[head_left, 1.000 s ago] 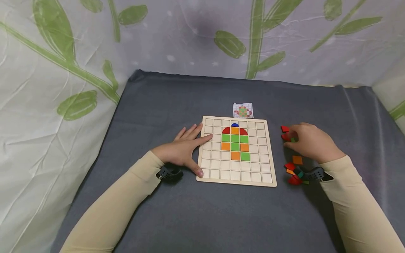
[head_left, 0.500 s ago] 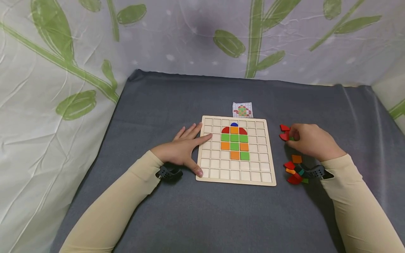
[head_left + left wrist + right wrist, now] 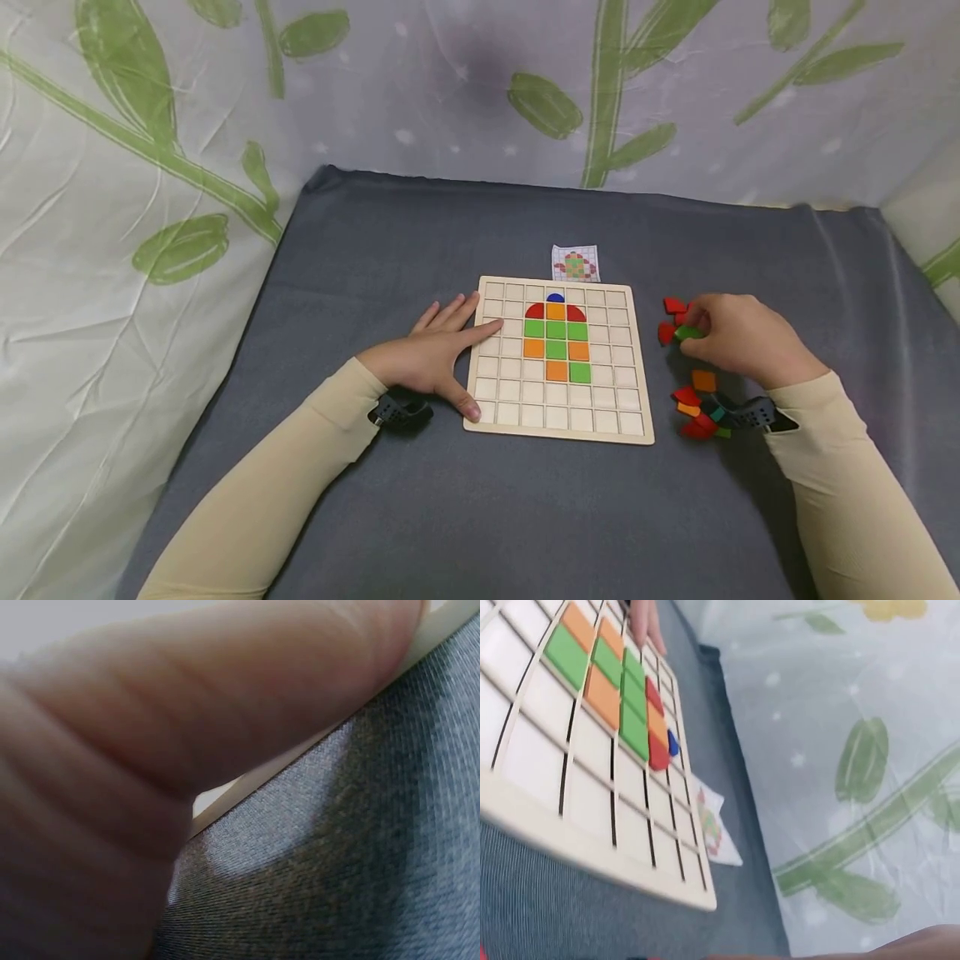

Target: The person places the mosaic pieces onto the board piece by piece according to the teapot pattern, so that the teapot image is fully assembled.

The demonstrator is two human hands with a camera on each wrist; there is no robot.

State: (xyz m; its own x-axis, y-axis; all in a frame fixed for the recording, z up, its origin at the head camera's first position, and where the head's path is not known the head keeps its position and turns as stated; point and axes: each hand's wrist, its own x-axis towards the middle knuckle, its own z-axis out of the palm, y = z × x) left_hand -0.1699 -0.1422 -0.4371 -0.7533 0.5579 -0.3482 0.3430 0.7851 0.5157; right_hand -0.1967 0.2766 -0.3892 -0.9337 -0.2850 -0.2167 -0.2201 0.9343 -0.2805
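Observation:
A wooden grid board (image 3: 558, 434) lies on the dark cloth, with a blue half-round piece (image 3: 555, 297), red quarter-rounds (image 3: 534, 312) and several green and orange square tiles in its middle cells. My left hand (image 3: 427, 357) rests on the board's left side, fingers spread; the left wrist view has its thumb (image 3: 255, 697) along the edge. Off to the right, my right hand (image 3: 742, 337) pinches a green tile (image 3: 687, 332) between thumb and index finger, close over the cloth. Red pieces (image 3: 667, 333) lie right beside those fingertips. In the right wrist view, the held tile is out of sight.
Behind the board lies a small printed pattern card (image 3: 575, 265). Below the right hand, an orange square (image 3: 703, 381) and a loose cluster of red, orange and green pieces (image 3: 699, 427) lie partly under the wrist strap. A leaf-patterned curtain (image 3: 420, 92) hangs behind the table.
Beside the right fingertips, the green tile has come further into view, and a red piece has shifted slightly toward the board and nearer me. The left hand stays in place.

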